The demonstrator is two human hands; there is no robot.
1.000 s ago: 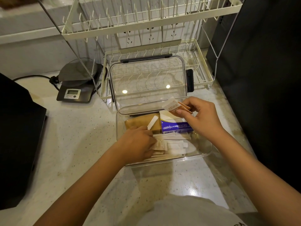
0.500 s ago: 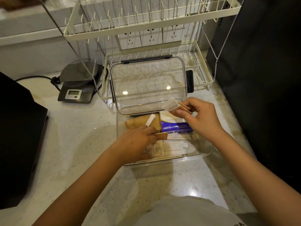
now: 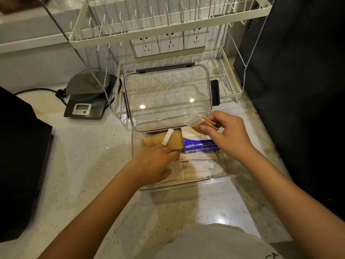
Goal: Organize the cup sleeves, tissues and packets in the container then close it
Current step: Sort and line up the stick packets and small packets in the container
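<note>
Clear plastic container (image 3: 231, 176) on a speckled stone counter (image 3: 84, 165), transparent hinged lid (image 3: 166, 94) upright. Inside: tan cardboard cup sleeves (image 3: 158, 141), a glossy blue tissue pack (image 3: 199, 145), flat white paper packets (image 3: 197, 167). Left hand (image 3: 156, 163) knuckles-up among packets, grip hidden; right hand (image 3: 229, 133) pinching small sachets (image 3: 196, 121) above the rim.

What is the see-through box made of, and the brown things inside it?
The box looks like clear, glossy hard plastic: you see straight through its walls, and its open lid reflects lights. The brown cup sleeves look like matte cardboard or paper, dull and tan.
</note>
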